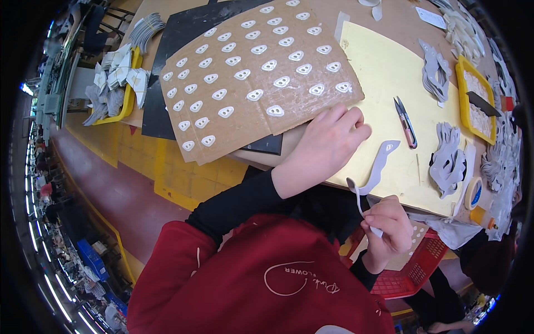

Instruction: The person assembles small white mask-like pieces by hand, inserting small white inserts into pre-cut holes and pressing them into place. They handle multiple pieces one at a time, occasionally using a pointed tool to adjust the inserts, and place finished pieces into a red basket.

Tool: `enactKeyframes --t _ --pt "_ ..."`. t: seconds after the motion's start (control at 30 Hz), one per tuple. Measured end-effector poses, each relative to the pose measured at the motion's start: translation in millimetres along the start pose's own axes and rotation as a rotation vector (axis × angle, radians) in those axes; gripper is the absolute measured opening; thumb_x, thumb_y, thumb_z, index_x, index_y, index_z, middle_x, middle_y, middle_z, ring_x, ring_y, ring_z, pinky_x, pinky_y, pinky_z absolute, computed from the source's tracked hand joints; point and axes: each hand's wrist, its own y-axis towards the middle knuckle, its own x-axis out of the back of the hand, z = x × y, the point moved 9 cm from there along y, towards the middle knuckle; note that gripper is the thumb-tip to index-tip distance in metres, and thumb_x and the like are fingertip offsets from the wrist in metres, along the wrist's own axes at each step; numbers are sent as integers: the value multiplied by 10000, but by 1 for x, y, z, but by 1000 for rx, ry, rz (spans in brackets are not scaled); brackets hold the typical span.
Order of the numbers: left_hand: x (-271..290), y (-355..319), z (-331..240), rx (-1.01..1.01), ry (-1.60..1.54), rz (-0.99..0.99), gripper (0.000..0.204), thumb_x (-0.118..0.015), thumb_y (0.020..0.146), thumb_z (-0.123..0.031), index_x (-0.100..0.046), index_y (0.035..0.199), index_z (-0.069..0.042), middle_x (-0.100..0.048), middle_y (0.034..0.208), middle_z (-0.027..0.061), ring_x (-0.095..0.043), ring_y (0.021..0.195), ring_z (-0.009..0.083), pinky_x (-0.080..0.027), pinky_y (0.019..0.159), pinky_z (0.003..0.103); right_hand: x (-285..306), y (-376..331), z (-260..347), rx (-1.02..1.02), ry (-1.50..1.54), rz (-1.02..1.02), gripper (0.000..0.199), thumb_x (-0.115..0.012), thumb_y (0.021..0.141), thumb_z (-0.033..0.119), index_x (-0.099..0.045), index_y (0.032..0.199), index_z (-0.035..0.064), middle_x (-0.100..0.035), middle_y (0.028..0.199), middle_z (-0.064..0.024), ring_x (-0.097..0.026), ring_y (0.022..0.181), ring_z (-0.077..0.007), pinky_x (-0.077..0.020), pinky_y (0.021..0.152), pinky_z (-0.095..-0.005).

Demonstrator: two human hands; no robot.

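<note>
My left hand (328, 142) is at the lower right edge of a brown cardboard sheet (242, 127). Its fingers are bent together, and whatever may be between them is hidden. Rows of small white pieces with two dark holes (275, 111) lie on the cardboard. Lower down, my right hand (389, 229) pinches one end of a curved grey-white strip (377, 167). The strip's other end rises over the pale yellow sheet (384, 72), with a small white patch at its tip. Thread snips (406, 123) lie on the yellow sheet, to the right of my left hand.
Bundles of grey cut pieces (448, 161) lie at the right, beside a tape roll (473, 192). A yellow tray (463, 103) with a dark blade-like tool (483, 103) stands beyond. Left is a yellow basket (130, 100) of white-grey pieces. Below my right hand sits a red basket (411, 278).
</note>
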Motion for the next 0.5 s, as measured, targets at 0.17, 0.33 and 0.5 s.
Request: enactKeyframes --t 0.17,0.33,0.5 --pt "4 -3 -8 -42 116 14 89 -654 824 -69 -675 903 -33 -578 1003 49 -557 995 236 -450 881 367 -2 4 -7 -43 -48 23 191 -771 676 1 -704 855 8 -679 778 -96 -625 675 -229 -444 606 -326" --pt "9 -3 -13 -18 64 69 149 -660 817 -65 -693 956 -23 -594 1031 64 -548 1024 249 -453 885 368 6 -2 -12 -63 -30 -9 207 -775 669 11 -723 870 19 -681 820 -102 -627 710 -232 -454 614 -322" --pt "2 -11 -8 47 -38 61 112 -660 833 -57 -699 929 -15 -606 988 78 -557 986 267 -460 874 375 15 -4 -9 1 32 2 216 -770 675 12 -747 888 37 -690 853 -109 -619 698 -220 -444 603 -303"
